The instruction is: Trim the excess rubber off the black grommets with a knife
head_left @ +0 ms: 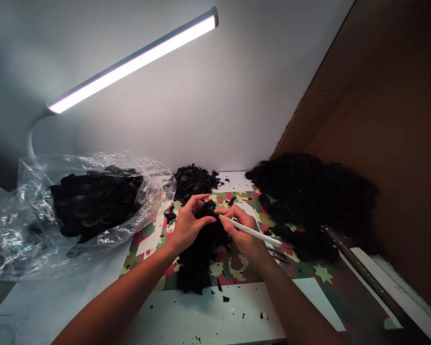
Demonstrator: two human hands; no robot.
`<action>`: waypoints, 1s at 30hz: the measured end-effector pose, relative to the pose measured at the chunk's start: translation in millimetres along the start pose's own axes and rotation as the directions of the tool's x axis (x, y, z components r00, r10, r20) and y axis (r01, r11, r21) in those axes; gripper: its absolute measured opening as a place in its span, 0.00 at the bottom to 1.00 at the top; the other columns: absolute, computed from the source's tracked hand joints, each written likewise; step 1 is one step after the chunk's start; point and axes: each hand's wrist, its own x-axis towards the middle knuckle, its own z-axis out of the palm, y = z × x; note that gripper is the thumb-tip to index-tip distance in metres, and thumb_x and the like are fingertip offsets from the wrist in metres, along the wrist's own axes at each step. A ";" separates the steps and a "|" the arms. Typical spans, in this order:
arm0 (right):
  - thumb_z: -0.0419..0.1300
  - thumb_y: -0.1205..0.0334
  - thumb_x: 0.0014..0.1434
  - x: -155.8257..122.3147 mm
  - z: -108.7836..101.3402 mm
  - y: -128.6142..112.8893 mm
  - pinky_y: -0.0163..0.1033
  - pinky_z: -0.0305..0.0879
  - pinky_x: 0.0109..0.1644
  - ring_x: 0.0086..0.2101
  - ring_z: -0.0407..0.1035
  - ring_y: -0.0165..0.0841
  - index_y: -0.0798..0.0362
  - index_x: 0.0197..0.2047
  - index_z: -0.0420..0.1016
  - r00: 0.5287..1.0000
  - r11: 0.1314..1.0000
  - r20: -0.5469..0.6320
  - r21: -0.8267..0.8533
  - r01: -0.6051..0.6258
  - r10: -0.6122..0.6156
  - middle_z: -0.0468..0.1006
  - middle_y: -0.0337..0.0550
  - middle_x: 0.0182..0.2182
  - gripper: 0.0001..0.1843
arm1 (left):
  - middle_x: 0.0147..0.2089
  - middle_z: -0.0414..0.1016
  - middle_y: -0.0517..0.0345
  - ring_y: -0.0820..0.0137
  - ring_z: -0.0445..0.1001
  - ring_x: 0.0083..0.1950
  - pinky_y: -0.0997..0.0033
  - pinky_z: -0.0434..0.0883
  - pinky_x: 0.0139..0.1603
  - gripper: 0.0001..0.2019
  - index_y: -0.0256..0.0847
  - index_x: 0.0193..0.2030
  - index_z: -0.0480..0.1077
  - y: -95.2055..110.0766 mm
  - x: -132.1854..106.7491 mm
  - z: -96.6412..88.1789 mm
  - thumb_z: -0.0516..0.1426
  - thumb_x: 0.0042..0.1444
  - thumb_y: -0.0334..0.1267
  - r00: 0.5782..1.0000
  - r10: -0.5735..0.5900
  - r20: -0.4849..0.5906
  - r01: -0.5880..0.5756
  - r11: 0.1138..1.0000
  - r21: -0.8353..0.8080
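Note:
My left hand (188,221) pinches a small black rubbery part (209,207) between thumb and fingers, above the middle of the table. Held like a pen, a slim white tool (253,230) is in my right hand (243,235), its tip at the part's right side. The kind of tip is too small to make out. Beneath both hands lies a heap of black pieces (197,263). Another dark thin tool (277,255) rests beside my right wrist, partly hidden by it.
A clear plastic bag (25,239) of round black parts (93,203) lies left. Black scraps (196,179) are piled at the back, and a large black heap (316,201) sits right, by a cardboard wall (377,110). A lit tube lamp (136,62) hangs above the camouflage-patterned sheet (323,274).

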 end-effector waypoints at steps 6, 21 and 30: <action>0.57 0.54 0.64 0.0 -1.2 3.2 0.49 0.66 0.54 0.51 0.72 0.44 0.47 0.33 0.69 0.999 0.998 0.026 0.054 -0.039 0.038 0.81 0.44 0.50 0.10 | 0.35 0.69 0.63 0.68 0.70 0.40 0.70 0.67 0.45 0.27 0.46 0.55 0.72 -0.9 -0.3 0.2 0.70 0.47 0.37 1.000 -0.002 0.010 0.002 1.000 -0.015; 0.53 0.63 0.67 2.4 8.0 2.1 0.52 0.52 0.59 0.45 0.73 0.41 0.47 0.38 0.72 0.949 0.864 -0.051 -0.430 0.260 -0.311 0.83 0.42 0.44 0.07 | 0.34 0.68 0.63 0.68 0.70 0.40 0.67 0.67 0.49 0.26 0.47 0.56 0.72 5.4 -3.4 1.8 0.67 0.49 0.32 1.000 0.011 0.001 -0.011 1.000 -0.016; 0.48 0.66 0.68 30.1 -7.5 33.4 0.51 0.49 0.53 0.43 0.68 0.45 0.51 0.39 0.69 0.932 0.690 -0.298 -0.720 -0.075 -0.209 0.80 0.49 0.34 0.10 | 0.36 0.67 0.63 0.72 0.68 0.37 0.74 0.67 0.39 0.38 0.48 0.63 0.68 -9.9 -3.9 5.1 0.72 0.43 0.35 0.974 -0.098 0.205 0.173 0.905 -0.389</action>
